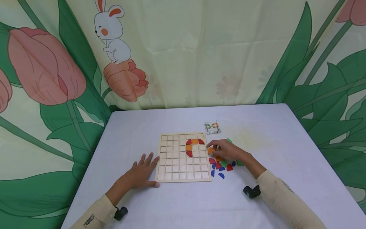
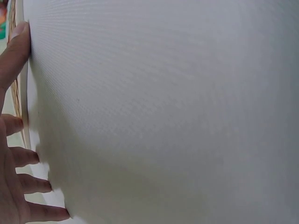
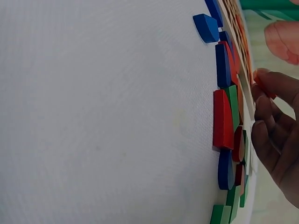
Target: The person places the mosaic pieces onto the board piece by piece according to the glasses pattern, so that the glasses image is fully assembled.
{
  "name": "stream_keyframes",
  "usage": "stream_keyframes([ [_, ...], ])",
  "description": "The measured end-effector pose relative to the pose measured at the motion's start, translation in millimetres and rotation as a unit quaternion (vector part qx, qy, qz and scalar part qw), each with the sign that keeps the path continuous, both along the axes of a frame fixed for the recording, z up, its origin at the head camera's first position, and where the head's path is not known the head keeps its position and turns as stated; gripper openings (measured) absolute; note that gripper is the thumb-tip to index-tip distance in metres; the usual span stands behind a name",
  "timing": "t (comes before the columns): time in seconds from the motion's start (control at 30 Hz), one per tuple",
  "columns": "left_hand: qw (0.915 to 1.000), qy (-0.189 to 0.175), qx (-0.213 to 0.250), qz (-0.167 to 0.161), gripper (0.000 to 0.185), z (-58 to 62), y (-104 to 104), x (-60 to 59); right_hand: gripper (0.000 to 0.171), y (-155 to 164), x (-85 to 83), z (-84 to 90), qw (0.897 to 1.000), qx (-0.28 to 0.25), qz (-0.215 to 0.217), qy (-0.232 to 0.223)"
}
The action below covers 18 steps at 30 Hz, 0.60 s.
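Observation:
A square wooden grid board lies on the white table. Red quarter-round pieces and orange squares form a bent row in its upper right cells. My left hand rests with fingers spread at the board's left edge; in the left wrist view the thumb lies along that edge. Just off the right edge, my right hand pinches an orange block between thumb and fingers. The same block looks orange-red in the right wrist view, partly covered by fingertips.
Loose blue, red, green and orange pieces lie scattered right of the board, some beneath my right hand. A small pattern card sits behind the board's right corner. A printed curtain hangs behind the table.

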<state>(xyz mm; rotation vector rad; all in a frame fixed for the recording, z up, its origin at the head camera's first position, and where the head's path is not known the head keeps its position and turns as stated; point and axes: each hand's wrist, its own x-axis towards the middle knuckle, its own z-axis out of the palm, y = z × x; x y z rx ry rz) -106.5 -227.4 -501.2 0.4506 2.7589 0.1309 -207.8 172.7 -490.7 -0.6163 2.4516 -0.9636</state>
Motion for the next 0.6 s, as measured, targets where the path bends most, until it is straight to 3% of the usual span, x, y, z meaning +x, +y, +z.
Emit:
stream_keyframes([
  [0.6,1.0,-0.003,0.004,0.006,0.112,3.1,1.3,1.9,0.031,-5.4,3.9,-2.3,0.999,-0.036,-0.033,0.011],
])
